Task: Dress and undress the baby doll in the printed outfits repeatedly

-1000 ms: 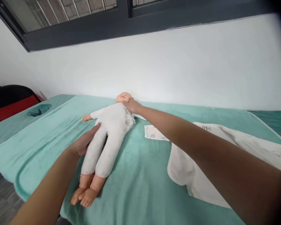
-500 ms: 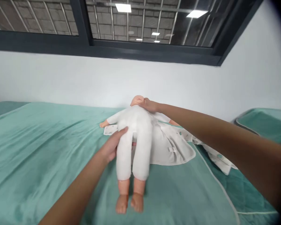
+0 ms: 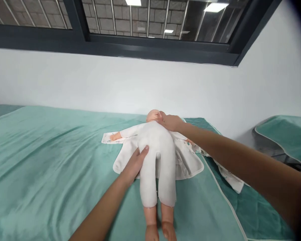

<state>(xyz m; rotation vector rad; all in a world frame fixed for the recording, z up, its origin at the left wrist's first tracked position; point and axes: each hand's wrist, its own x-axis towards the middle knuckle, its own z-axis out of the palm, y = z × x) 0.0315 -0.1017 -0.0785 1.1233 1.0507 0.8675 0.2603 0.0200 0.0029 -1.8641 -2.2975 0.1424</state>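
Observation:
A baby doll (image 3: pixel 155 144) with a white cloth body lies on its back, feet towards me. My left hand (image 3: pixel 136 164) grips its hip, thumb on top and the other fingers hidden beneath. At the far end, my right hand (image 3: pixel 172 122) holds the side of the doll's head and neck; some of its fingers are out of sight behind. Spread out under the doll is a white baby shirt (image 3: pixel 190 165) with small prints on its sleeves. The doll's left-side arm lies along one sleeve (image 3: pixel 106 138), while my right forearm partly covers the other arm.
Everything lies on a green sheet (image 3: pixel 52 160) over a padded surface. Another printed white cloth (image 3: pixel 232 179) lies at the right, near a folded green cover (image 3: pixel 286 134). A white wall (image 3: pixel 115 83) and a dark window frame (image 3: pixel 153 50) stand behind.
Both hands have moved the doll to the right and lowered it onto the shirt. The shirt now shows on both sides of the body.

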